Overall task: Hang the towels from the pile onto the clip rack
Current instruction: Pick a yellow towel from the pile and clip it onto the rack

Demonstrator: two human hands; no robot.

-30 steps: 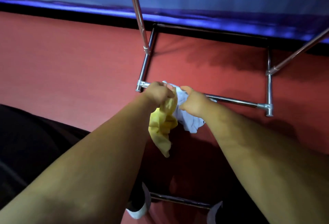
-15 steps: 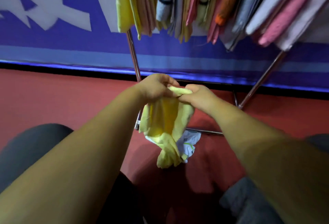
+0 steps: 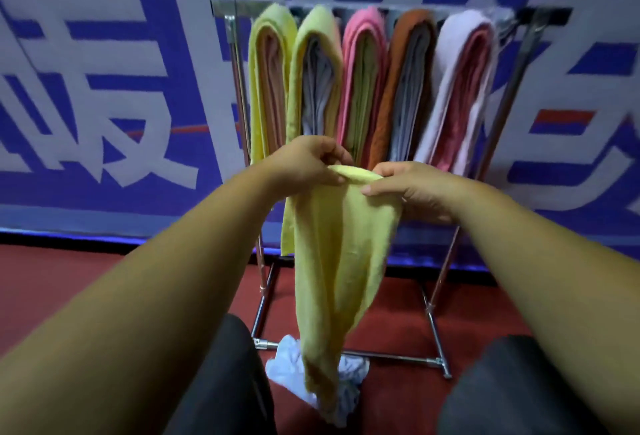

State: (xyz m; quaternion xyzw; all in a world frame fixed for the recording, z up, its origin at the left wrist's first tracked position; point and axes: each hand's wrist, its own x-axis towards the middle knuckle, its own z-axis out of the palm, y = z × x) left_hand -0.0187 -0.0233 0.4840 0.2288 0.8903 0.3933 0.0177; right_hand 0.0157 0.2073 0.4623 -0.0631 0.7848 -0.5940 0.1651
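Head view: I'm holding yellow towel [image 3: 341, 254] by top edge, in front of clip rack [image 3: 381, 10], below its top bar. Left hand [image 3: 304, 161] and right hand [image 3: 408, 187] both pinching folded edge, close together, thumbs almost touching. Towel hanging long, tail reaching pale towel [image 3: 287, 369] crumpled at rack foot. Judging next: sliding pinches apart to spread edge, lifting to free spot on bar. Counting: five folded bundles hanging on rack, one towel in hands, one visible on floor. Clips too blurred to tell.
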